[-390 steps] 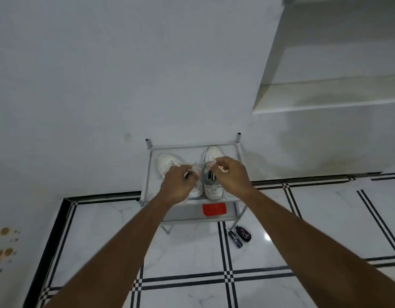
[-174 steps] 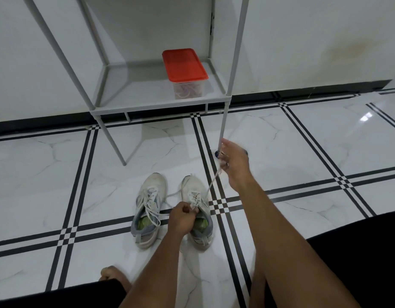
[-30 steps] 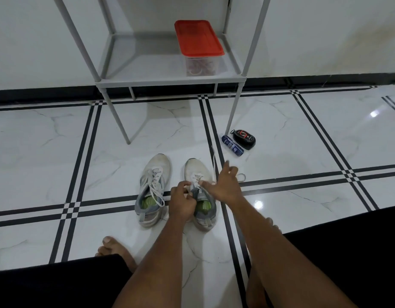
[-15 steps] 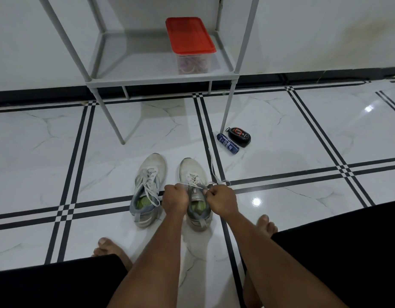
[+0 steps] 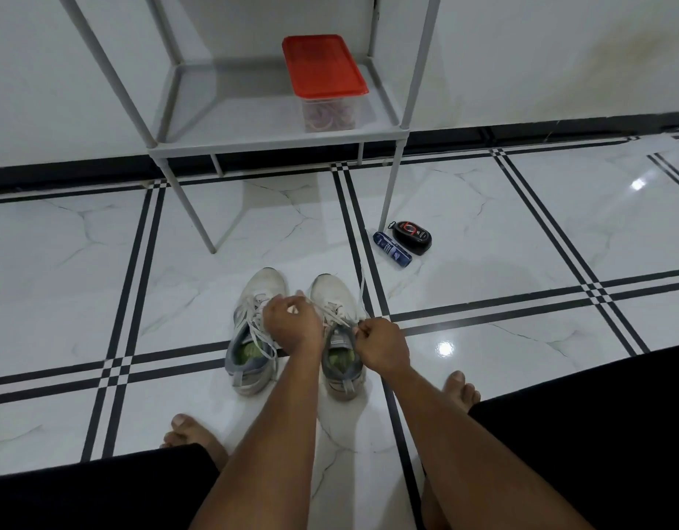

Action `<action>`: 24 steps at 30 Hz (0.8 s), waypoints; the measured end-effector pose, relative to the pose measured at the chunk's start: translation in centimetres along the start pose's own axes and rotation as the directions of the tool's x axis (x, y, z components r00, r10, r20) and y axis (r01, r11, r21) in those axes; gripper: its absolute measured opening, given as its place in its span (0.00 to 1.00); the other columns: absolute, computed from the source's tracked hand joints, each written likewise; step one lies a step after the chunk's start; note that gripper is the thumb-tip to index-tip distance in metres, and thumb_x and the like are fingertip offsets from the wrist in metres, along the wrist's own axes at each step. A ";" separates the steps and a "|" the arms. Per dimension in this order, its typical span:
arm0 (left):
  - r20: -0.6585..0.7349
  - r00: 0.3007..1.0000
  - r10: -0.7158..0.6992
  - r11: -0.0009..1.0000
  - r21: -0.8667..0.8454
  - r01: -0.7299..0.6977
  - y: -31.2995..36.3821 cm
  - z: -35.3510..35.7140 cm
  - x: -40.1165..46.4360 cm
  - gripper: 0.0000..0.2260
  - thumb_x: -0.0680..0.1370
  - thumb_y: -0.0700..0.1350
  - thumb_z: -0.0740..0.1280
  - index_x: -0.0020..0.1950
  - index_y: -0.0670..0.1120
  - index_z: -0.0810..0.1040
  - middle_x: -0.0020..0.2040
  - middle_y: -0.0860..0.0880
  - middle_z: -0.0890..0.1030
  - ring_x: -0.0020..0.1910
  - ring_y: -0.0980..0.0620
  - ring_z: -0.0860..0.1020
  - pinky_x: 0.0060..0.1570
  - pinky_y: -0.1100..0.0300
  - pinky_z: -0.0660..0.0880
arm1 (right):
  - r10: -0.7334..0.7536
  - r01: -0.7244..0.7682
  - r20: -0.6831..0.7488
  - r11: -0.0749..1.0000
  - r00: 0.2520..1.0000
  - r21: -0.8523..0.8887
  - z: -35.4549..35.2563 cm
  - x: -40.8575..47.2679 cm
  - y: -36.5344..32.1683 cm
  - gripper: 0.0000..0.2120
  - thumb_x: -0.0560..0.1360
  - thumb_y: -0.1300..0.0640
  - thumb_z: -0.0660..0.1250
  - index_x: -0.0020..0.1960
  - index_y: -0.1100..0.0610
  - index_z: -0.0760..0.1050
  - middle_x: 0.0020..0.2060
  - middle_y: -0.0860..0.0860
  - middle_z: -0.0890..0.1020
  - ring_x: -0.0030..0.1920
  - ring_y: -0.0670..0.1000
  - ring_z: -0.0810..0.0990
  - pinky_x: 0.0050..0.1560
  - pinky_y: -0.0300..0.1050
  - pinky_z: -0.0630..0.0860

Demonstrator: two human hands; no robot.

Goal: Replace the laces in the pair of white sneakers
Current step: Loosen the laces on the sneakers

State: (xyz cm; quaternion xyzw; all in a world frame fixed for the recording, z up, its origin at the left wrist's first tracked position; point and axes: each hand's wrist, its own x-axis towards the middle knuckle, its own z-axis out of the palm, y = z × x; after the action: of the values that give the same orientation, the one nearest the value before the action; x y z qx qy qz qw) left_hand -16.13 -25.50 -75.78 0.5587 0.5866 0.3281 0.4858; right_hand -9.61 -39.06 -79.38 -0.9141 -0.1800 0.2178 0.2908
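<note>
Both hands: left hand point(image 5: 292, 323), right hand point(image 5: 382, 344) pinch lace point(image 5: 336, 313); right sneaker point(image 5: 336, 338) half-unlaced.

red-lidded box point(image 5: 324, 76) on rack point(image 5: 269, 141), two bottles point(image 5: 402, 242)

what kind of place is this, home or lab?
Most likely a home, perhaps an entryway or a room corner. Glossy marble-look floor tiles with black lines meet a plain white wall, a grey metal rack holds a red-lidded container, and the person sits barefoot on the floor by the sneakers.
</note>
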 end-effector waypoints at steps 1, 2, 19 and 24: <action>-0.112 0.993 0.025 0.998 0.058 -0.019 0.4 -0.5 0.8 0.12 0.82 0.45 0.65 0.59 0.38 0.82 0.66 0.40 0.79 0.66 0.41 0.76 0.61 0.51 0.74 | -0.001 0.001 0.006 1.000 1.000 -0.001 0.0 0.0 -0.1 0.16 0.79 0.51 0.67 0.33 0.51 0.74 0.31 0.46 0.79 0.37 0.52 0.79 0.39 0.43 0.71; -0.134 0.979 0.151 0.968 0.222 -0.119 0.2 -0.9 1.6 0.14 0.82 0.47 0.64 0.60 0.39 0.80 0.67 0.39 0.77 0.67 0.39 0.74 0.64 0.45 0.75 | 0.010 -0.010 0.018 1.000 1.000 0.004 0.0 0.1 0.0 0.15 0.78 0.51 0.67 0.33 0.52 0.75 0.32 0.47 0.79 0.38 0.52 0.80 0.39 0.43 0.72; -0.291 0.956 0.034 0.956 0.290 0.054 -0.4 -1.4 4.3 0.11 0.81 0.46 0.64 0.59 0.42 0.80 0.66 0.43 0.76 0.65 0.38 0.72 0.61 0.39 0.74 | 0.096 -0.098 0.077 0.995 0.992 0.019 -0.7 0.5 -0.4 0.14 0.77 0.52 0.66 0.34 0.54 0.78 0.32 0.47 0.81 0.38 0.52 0.82 0.39 0.43 0.76; 0.533 0.785 0.316 0.617 0.514 -0.596 -3.3 -0.6 0.8 0.21 0.76 0.59 0.69 0.66 0.53 0.80 0.77 0.47 0.68 0.77 0.43 0.64 0.73 0.41 0.67 | 0.097 -0.099 0.117 0.995 0.988 0.010 -0.8 0.6 -0.5 0.11 0.72 0.51 0.64 0.38 0.55 0.81 0.34 0.48 0.83 0.39 0.52 0.83 0.41 0.45 0.80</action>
State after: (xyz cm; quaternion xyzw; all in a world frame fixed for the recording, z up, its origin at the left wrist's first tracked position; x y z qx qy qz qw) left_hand -17.74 -25.11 -78.81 0.8789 0.3876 0.0960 0.2608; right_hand -8.78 -38.71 -78.68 -0.9054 -0.1496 0.2860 0.2760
